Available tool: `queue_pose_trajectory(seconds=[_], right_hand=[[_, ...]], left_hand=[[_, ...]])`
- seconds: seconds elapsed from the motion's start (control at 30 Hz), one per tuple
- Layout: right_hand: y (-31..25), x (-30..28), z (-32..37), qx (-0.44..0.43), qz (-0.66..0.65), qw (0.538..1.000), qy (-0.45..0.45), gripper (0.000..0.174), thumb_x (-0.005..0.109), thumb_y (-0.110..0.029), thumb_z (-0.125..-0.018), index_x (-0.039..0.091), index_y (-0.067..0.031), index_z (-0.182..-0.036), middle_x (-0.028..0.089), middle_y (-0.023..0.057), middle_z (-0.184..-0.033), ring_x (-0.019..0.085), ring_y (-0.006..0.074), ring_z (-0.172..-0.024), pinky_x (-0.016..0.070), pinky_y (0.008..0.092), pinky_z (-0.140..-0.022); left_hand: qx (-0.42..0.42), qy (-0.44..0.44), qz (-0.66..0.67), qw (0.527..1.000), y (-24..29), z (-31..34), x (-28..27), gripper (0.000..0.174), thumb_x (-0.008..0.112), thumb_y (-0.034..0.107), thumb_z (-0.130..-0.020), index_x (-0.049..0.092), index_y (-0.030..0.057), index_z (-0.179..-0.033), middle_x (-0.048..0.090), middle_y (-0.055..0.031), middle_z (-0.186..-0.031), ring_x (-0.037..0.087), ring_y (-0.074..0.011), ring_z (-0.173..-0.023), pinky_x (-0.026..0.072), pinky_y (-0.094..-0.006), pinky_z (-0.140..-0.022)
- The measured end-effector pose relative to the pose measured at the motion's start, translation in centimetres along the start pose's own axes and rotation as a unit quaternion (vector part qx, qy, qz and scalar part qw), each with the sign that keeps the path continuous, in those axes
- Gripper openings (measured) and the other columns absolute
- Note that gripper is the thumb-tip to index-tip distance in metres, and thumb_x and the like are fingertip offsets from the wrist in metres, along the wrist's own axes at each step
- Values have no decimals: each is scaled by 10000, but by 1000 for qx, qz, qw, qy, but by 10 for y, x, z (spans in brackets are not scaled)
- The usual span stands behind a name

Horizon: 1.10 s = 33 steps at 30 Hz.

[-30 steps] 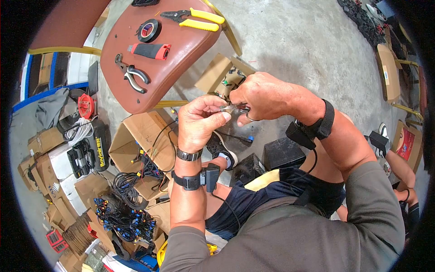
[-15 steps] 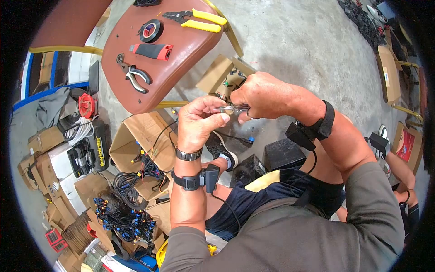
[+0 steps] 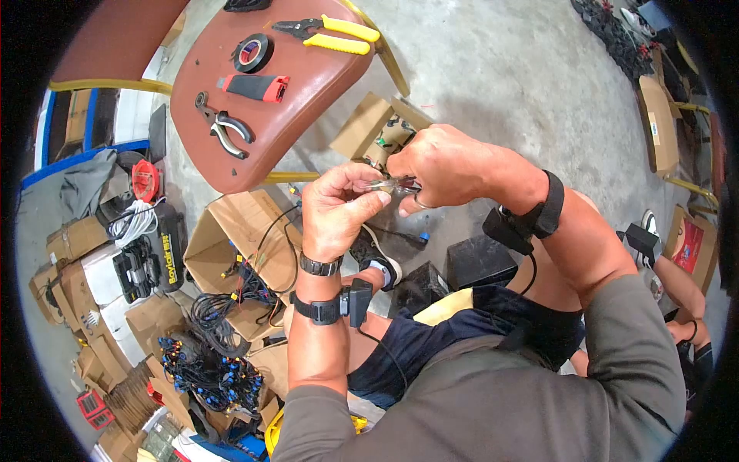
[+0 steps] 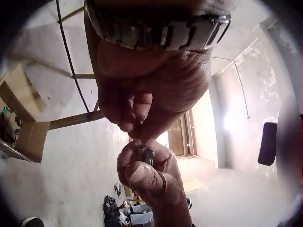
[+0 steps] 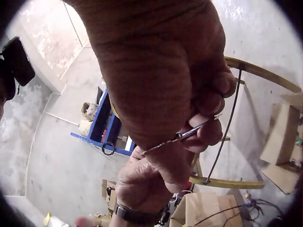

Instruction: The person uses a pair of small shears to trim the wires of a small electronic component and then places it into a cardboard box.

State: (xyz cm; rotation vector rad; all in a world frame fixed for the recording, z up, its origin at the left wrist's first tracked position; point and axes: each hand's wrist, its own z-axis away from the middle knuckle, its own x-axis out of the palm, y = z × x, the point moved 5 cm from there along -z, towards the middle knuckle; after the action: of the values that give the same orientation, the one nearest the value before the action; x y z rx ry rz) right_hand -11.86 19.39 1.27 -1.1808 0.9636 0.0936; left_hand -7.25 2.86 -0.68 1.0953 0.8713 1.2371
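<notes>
- The left hand [image 3: 335, 208] pinches one end of a small shiny thing [image 3: 397, 186]; I can't tell what it is.
- The right hand [image 3: 443, 165] curls its fingers round the other end. Best to keep both hands still and the thing straight.
- To the left, a big box [image 3: 265, 223] has black wires [image 3: 250, 285] at its open side.
- Farther off, a small open box [image 3: 360, 127] has dark and green bits [image 3: 392, 135] in it.

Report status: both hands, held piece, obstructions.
Left hand pinching thin, shiny, metallic-looking piece; right hand curled round its other end. Fingers partly hide it. No obstruction visible.
</notes>
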Motion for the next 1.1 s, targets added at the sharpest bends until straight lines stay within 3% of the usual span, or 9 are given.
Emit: queue_pose_trajectory(seconds=[0.4,0.63,0.7,0.77,0.87,1.0,1.1], right_hand=[[5,-3,-3,-7,81,996,22,267,813,-228,-654,625,-69,-758,640,118,-663,655,344,-679,521,427,-606],[17,8,-1,-43,145,987,63,197,737,-255,-700,638,-94,-755,657,110,-664,671,331,-659,534,440,-583],[23,19,-5,-17,186,982,29,162,710,-248,-704,648,-105,-750,669,111,-670,681,321,-648,538,441,-567],[14,12,-1,-55,224,971,59,140,700,-223,-678,658,-105,-739,675,123,-673,689,315,-648,541,430,-561],[14,11,-2,-13,201,979,23,127,692,-208,-655,661,-101,-715,673,132,-664,691,316,-653,537,427,-559],[11,4,3,-39,202,975,81,112,681,-198,-663,665,-93,-702,672,118,-650,689,317,-652,534,431,-566],[12,7,1,-23,200,978,55,110,679,-200,-666,667,-97,-705,674,116,-654,688,318,-652,532,434,-565]], left_hand=[[-26,-9,63,998,-3,-1,-1,265,759,-26,-765,664,-3,-1012,681,-40,-851,620,-110,-705,514,-255,-642],[-50,26,34,998,-8,-1,3,251,689,37,-826,642,-24,-1065,666,-63,-836,596,-128,-643,490,-250,-582],[-55,33,42,997,-18,-2,0,241,670,26,-828,628,-21,-1061,644,-52,-804,581,-129,-610,482,-242,-555],[-59,38,64,995,-23,-3,1,218,642,-7,-838,617,-13,-1054,613,-41,-787,561,-130,-594,466,-240,-509],[-38,29,107,993,-19,-4,8,213,635,-26,-829,617,-6,-1040,624,-46,-789,562,-122,-609,472,-246,-545],[-14,35,111,993,-18,-4,7,205,630,-23,-843,609,2,-1045,622,-48,-808,564,-123,-625,471,-250,-540],[-6,21,128,992,-19,-5,8,205,627,-26,-852,602,12,-1051,612,-47,-816,563,-132,-629,476,-263,-542]])
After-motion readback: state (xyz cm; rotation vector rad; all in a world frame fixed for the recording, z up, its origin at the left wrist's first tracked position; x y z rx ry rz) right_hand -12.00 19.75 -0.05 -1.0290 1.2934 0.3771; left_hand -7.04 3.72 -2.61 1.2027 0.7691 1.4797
